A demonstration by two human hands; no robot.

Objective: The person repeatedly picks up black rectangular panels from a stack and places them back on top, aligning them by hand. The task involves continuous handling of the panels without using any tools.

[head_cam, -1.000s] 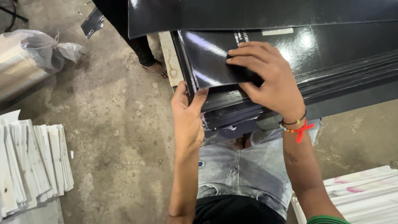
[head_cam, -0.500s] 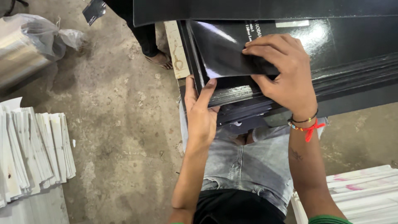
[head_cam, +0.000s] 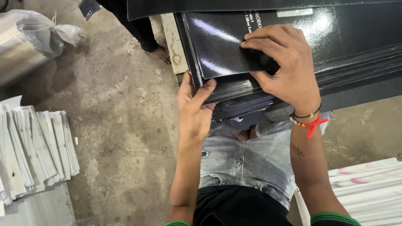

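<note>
A stack of glossy black sheets (head_cam: 347, 62) lies in front of me, above my lap. My left hand (head_cam: 193, 109) grips the stack's near left corner, thumb on top and fingers underneath. My right hand (head_cam: 284, 67) presses flat on the top black sheet (head_cam: 217, 46), fingers curled over its near edge. Red and beaded threads circle my right wrist. The sheets' far parts run out of view to the right.
A fanned pile of white flat pieces (head_cam: 33, 146) lies on the concrete floor at left. More white pieces (head_cam: 368, 184) sit at lower right. A plastic-wrapped bundle (head_cam: 29, 42) is at upper left. Another person's foot (head_cam: 158, 52) stands beyond the stack.
Both hands and the black stack have shifted slightly up and right in view. My left thumb has come further over the corner of the stack.
</note>
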